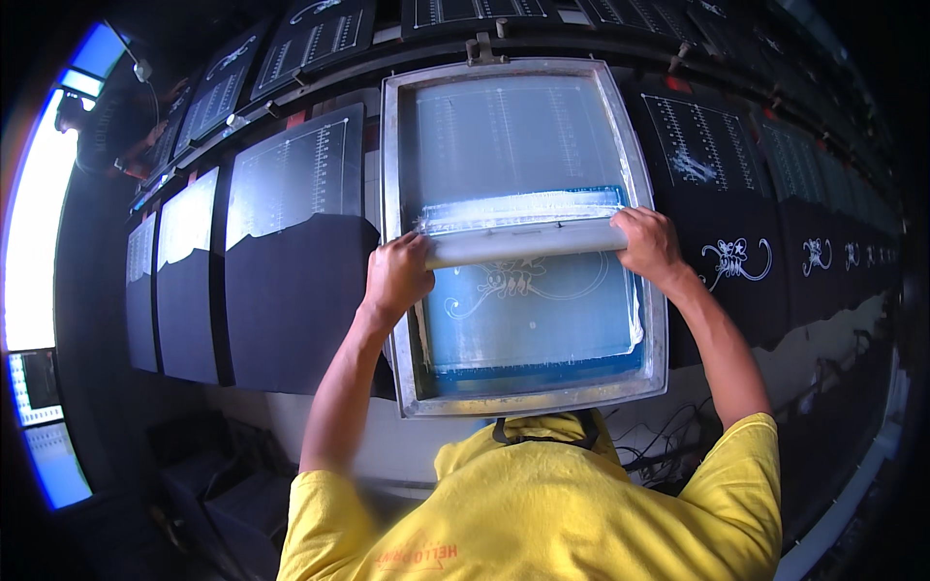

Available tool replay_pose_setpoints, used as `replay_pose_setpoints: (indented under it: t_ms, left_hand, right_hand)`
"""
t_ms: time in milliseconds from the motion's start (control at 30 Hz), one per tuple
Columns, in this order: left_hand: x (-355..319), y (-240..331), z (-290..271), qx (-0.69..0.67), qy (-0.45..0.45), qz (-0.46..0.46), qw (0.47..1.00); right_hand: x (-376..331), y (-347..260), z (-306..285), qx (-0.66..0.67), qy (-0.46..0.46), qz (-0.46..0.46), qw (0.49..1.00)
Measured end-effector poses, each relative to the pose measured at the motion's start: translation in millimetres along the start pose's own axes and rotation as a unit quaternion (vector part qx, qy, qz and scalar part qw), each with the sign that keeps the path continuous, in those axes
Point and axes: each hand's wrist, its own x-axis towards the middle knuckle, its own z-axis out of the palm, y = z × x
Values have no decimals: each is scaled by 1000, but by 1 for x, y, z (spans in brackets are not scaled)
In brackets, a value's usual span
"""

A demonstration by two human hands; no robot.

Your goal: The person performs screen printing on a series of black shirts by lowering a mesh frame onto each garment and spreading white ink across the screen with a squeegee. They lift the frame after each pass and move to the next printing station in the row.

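Observation:
Both my hands are closed round a long pale squeegee (528, 244) that lies crosswise over a printing screen (391, 145). My left hand (398, 276) grips its left end and my right hand (649, 244) its right end. Just beyond the squeegee, a band of white ink (523, 208) runs nearly across the mesh. On the near half, the blue mesh carries a pale curling floral design (513, 278). White ink smears line the frame's inner right side. The screen's metal frame rests over the row of printing boards; what lies beneath it is hidden.
Boards with black cloth (295, 300) stand in a row to the left. At right, black cloth pieces show a white curling print (733, 259). A metal rail (329, 73) with clamps runs behind the screen, and a second row of boards lies beyond. Cables (668, 431) hang below right.

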Motion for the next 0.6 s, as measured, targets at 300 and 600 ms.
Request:
replay_pose_setpoints:
  t_ms: [300, 600]
  left_hand:
    - [26, 9, -39, -26, -37, -74, 996]
    - [-72, 54, -43, 2, 39, 15, 999]
  right_hand:
    - [33, -9, -43, 22, -20, 32, 999]
    - [-70, -50, -46, 3, 71, -20, 997]
